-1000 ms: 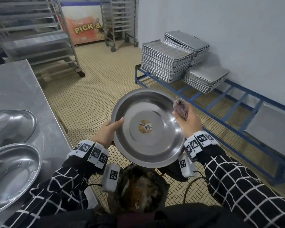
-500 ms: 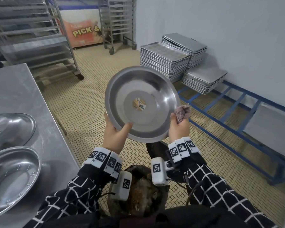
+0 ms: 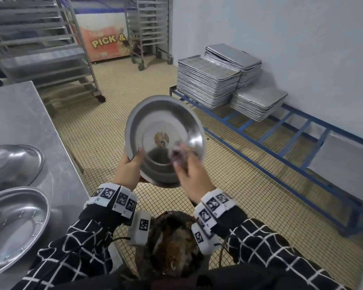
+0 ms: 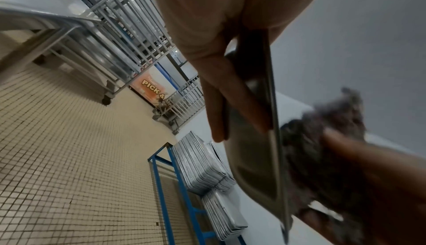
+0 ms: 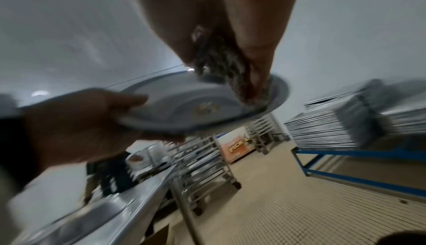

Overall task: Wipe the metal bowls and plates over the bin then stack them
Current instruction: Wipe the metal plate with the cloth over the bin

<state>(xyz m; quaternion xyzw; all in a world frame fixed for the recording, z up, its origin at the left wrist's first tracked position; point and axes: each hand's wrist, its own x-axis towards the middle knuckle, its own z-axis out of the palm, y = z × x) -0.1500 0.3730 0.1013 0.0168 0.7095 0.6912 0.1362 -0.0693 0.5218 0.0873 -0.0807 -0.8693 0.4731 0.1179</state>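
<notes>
Both hands are working: your left hand is pinching the light, slippery bowl's stiff rim, your right hand clutching the soft rag.

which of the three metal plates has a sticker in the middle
The held plate, tilted above the bin in the left hand. The two plates on the table show no sticker: upside-down plate, nearest plate.

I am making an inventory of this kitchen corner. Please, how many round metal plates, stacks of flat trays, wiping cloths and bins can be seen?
Round metal plates: 3, one held, two on the table
Stacks of flat trays: 3
Wiping cloths: 1
Bins: 1
Total: 8
</notes>
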